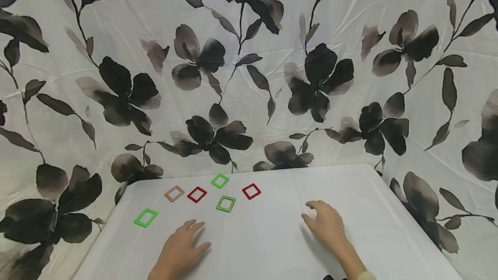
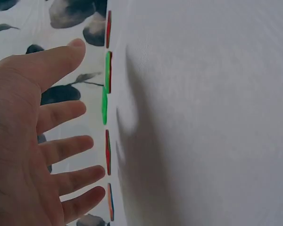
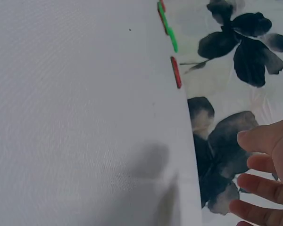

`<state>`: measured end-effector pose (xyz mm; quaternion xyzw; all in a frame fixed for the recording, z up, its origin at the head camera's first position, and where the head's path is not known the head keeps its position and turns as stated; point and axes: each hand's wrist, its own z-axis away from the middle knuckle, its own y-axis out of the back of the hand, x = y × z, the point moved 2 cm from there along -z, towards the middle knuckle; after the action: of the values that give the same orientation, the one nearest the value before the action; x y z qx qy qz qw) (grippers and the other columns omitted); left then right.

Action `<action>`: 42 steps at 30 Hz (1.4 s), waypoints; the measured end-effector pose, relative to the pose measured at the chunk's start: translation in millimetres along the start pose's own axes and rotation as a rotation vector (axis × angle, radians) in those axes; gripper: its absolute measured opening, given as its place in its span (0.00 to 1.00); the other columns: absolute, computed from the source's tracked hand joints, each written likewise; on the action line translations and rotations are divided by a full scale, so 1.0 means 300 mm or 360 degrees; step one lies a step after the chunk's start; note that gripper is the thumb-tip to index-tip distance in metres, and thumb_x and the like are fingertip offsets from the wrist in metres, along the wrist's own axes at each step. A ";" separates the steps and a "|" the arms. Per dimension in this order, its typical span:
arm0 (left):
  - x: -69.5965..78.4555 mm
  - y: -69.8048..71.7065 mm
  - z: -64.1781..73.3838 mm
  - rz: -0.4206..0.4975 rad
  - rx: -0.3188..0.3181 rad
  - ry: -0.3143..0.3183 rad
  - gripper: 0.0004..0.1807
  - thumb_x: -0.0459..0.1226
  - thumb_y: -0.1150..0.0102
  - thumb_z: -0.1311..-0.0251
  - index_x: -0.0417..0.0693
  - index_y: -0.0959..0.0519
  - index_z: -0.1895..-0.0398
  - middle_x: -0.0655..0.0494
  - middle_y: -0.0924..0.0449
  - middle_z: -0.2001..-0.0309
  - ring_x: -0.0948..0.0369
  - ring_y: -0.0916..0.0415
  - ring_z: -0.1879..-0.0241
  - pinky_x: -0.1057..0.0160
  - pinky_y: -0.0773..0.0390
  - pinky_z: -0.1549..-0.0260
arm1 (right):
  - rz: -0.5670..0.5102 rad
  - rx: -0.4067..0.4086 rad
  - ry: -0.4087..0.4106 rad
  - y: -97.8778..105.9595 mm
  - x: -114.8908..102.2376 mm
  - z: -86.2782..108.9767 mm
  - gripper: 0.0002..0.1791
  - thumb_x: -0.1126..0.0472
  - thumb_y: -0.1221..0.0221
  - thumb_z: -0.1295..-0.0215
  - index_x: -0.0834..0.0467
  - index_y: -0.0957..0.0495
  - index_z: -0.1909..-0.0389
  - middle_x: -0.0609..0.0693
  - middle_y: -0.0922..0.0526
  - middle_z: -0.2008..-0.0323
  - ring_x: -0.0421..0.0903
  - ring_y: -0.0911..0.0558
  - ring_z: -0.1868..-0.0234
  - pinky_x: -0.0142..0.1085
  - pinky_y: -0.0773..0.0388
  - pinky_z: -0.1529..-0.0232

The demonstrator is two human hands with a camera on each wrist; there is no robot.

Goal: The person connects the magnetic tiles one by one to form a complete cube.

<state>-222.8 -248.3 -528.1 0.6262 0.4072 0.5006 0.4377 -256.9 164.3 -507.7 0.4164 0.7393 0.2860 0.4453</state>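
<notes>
Six-odd slim diamond-shaped frames, several in all, lie flat on a white table (image 1: 268,237). An orange frame (image 1: 174,193), a red frame (image 1: 197,195) and a green frame (image 1: 225,204) lie beyond my left hand (image 1: 180,249). Another green frame (image 1: 146,218) is off to its left, and one more green frame (image 1: 220,180) sits near the back edge. A second red frame (image 1: 251,191) lies farther right. My left hand hovers over the table, fingers spread and holding nothing. On the right side, my right hand (image 1: 327,224) is held over the table with relaxed fingers, also holding nothing.
Behind the table hangs a white cloth (image 1: 264,64) printed with dark flowers, reaching down past both sides. A small dark object (image 1: 329,277) shows at the bottom edge, beside the right forearm.
</notes>
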 end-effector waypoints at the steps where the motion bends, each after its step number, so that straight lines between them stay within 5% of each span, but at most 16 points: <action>1: 0.008 -0.004 -0.002 0.0020 0.0004 -0.0008 0.34 0.57 0.32 0.49 0.49 0.22 0.42 0.44 0.26 0.42 0.44 0.27 0.45 0.40 0.30 0.49 | -0.0004 0.0007 -0.0007 -0.001 0.003 -0.001 0.17 0.56 0.27 0.50 0.57 0.16 0.59 0.50 0.16 0.64 0.52 0.17 0.63 0.46 0.22 0.63; 15: 0.053 -0.016 -0.018 0.0239 -0.0045 -0.0045 0.26 0.52 0.30 0.48 0.54 0.20 0.46 0.59 0.22 0.48 0.54 0.26 0.45 0.47 0.30 0.45 | -0.0105 0.0000 -0.0077 -0.062 -0.030 -0.032 0.18 0.54 0.28 0.49 0.55 0.16 0.58 0.51 0.17 0.55 0.52 0.17 0.55 0.47 0.21 0.61; 30: 0.086 -0.025 -0.029 0.0343 -0.0158 -0.0049 0.28 0.50 0.28 0.50 0.53 0.21 0.45 0.57 0.22 0.47 0.51 0.28 0.42 0.45 0.33 0.43 | -0.0164 -0.0030 -0.0068 -0.109 -0.059 -0.084 0.22 0.52 0.27 0.51 0.58 0.18 0.55 0.51 0.20 0.58 0.51 0.19 0.58 0.46 0.23 0.61; 42: 0.080 -0.040 -0.044 0.0271 -0.0211 -0.0009 0.31 0.50 0.24 0.57 0.51 0.20 0.48 0.53 0.21 0.48 0.48 0.28 0.44 0.43 0.32 0.45 | -0.0215 -0.0113 -0.0006 -0.166 -0.117 -0.143 0.22 0.52 0.27 0.51 0.58 0.18 0.56 0.50 0.20 0.60 0.49 0.20 0.61 0.44 0.23 0.63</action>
<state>-232.7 -220.3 -531.4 0.6296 0.3173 0.5600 0.4352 -304.3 107.2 -513.4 0.3500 0.7542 0.2805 0.4796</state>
